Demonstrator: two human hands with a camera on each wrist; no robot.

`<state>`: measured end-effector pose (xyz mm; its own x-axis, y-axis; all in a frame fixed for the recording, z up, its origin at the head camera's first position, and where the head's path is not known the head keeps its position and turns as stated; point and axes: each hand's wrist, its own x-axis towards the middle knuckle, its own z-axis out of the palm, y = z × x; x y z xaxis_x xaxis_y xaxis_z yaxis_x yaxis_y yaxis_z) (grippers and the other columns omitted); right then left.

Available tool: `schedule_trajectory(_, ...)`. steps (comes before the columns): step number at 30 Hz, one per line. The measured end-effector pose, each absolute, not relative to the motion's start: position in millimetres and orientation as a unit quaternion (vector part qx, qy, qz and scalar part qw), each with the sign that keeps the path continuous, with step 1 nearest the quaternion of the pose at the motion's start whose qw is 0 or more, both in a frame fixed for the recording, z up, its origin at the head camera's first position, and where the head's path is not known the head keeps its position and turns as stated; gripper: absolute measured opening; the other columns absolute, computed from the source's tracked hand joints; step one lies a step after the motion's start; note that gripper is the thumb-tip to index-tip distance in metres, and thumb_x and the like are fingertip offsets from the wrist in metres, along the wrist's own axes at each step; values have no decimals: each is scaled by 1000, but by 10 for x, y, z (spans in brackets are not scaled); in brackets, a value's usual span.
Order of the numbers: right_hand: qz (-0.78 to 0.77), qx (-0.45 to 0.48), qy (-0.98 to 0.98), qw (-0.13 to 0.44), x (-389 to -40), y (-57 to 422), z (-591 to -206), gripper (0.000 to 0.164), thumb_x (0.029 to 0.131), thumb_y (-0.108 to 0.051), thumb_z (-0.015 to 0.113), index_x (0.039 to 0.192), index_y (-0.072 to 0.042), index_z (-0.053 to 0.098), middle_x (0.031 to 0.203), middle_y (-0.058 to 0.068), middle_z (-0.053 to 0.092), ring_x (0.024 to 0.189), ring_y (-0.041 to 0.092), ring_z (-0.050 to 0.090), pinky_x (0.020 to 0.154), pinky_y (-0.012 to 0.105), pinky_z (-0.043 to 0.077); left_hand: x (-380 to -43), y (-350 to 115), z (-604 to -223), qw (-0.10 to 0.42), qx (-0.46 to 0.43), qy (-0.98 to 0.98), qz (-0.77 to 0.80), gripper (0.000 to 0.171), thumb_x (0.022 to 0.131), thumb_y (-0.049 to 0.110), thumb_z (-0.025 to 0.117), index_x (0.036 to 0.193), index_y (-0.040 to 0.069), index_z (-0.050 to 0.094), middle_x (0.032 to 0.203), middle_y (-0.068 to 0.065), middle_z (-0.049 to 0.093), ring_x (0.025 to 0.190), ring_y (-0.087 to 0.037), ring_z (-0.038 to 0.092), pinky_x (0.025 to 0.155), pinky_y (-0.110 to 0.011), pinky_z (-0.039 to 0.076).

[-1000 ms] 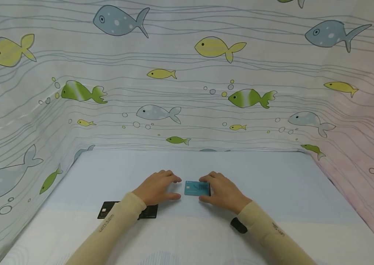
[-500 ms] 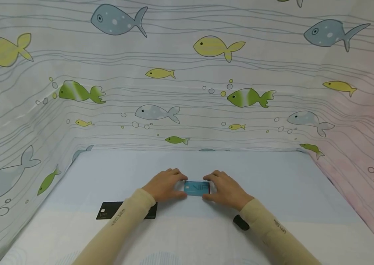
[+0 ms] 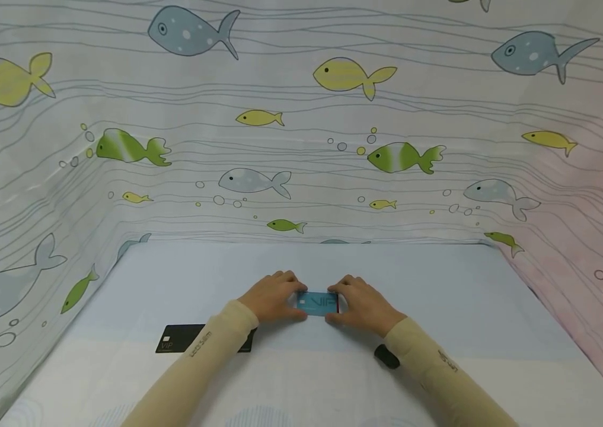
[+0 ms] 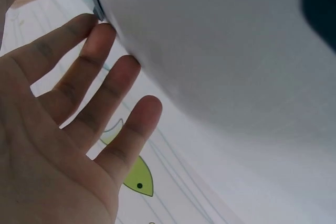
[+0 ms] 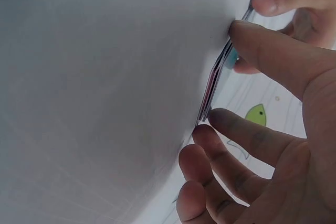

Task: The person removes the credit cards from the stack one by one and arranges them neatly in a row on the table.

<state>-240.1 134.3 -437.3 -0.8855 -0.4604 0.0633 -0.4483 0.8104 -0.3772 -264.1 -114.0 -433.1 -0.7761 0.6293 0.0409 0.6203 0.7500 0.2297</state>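
In the head view a blue bank card point(image 3: 318, 303) marked VIP lies at the middle of the table, topping a small stack of cards. Several layered card edges point(image 5: 214, 80), one reddish, show in the right wrist view. My left hand point(image 3: 273, 298) pinches the stack's left end, thumb at the near corner and index finger at the far one. The right hand point(image 3: 363, 305) holds the right end in the same way. In the left wrist view the other left fingers point(image 4: 123, 80) are spread beside the card edge.
Black VIP cards point(image 3: 177, 338) lie to the left, partly hidden under the left sleeve point(image 3: 210, 350). A dark rounded piece point(image 3: 386, 356) sits under the right wrist. Fish-printed cloth point(image 3: 301, 148) encloses the pale table point(image 3: 440, 284) at the back and sides.
My left hand has moved right and closed onto the left end of the card stack. The right hand has shifted slightly, uncovering more of the blue card's lettering.
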Motion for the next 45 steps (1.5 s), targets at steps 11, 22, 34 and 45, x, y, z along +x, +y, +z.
schedule_trajectory(11,-210,-236,948,19,-2433,1352,-4390,51,82,-38,86,124,-13,71,118,3,61,109,22,57,96,42,49,-2655,-1105,-4290,36,326,937,117,56,85,49,79,128,14,69,118,-2,61,106,-21,56,93,-38,49)
schedule_trajectory(22,-212,-233,949,23,-2432,1343,-4378,51,81,-37,86,124,-12,71,120,4,61,109,23,57,97,43,49,-2649,-1100,-4285,36,323,938,118,56,84,49,80,127,14,70,116,-1,60,105,-20,55,93,-38,49)
schedule_trajectory(34,-212,-235,948,20,-2438,1344,-4388,50,81,-37,86,122,-13,71,119,4,61,108,23,57,97,43,49,-2635,-1097,-4253,34,328,937,119,54,84,47,81,125,13,70,115,-3,61,103,-21,56,90,-39,49)
schedule_trajectory(45,-210,-238,948,17,-2436,1346,-4396,47,81,-36,86,119,-13,71,118,4,61,108,23,57,97,44,49,-2640,-1098,-4275,29,328,937,118,54,85,48,80,125,14,70,115,-2,61,103,-20,56,90,-38,49)
